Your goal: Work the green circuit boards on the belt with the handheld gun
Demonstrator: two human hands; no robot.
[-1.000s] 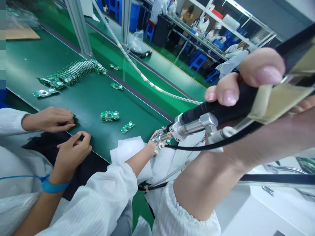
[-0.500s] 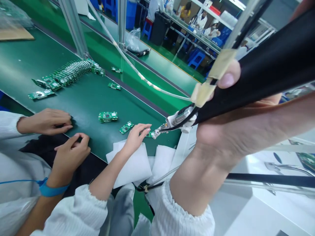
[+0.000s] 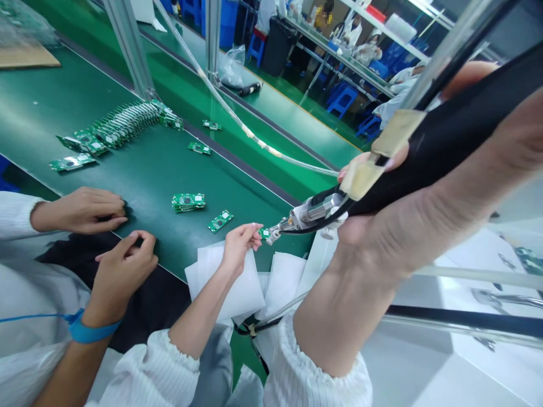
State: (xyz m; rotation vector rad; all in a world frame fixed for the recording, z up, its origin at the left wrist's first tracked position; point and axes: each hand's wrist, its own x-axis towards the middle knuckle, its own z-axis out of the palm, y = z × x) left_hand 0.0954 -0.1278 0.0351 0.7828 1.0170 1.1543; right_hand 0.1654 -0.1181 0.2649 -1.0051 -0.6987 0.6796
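The left hand (image 3: 240, 243), spread looser half a second ago, now has its fingertips drawn together, pinching a small green circuit board (image 3: 264, 233) at mid-frame. The right hand (image 3: 407, 232) is wrapped round a black-handled tool (image 3: 449, 144), its metal tip at the board's other end; that suggests the board is being steadied for the tool. The green bench top (image 3: 139, 175) bears a board stack (image 3: 189, 202) at centre-left and a fanned row of boards (image 3: 127, 124) at upper left. Blue stools (image 3: 341, 99) stand upper right.

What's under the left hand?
White sheets and green tabletop show around the left hand, which pinches one end of a small circuit board at the metal tool tip. Whatever the hand itself covers can't be seen.
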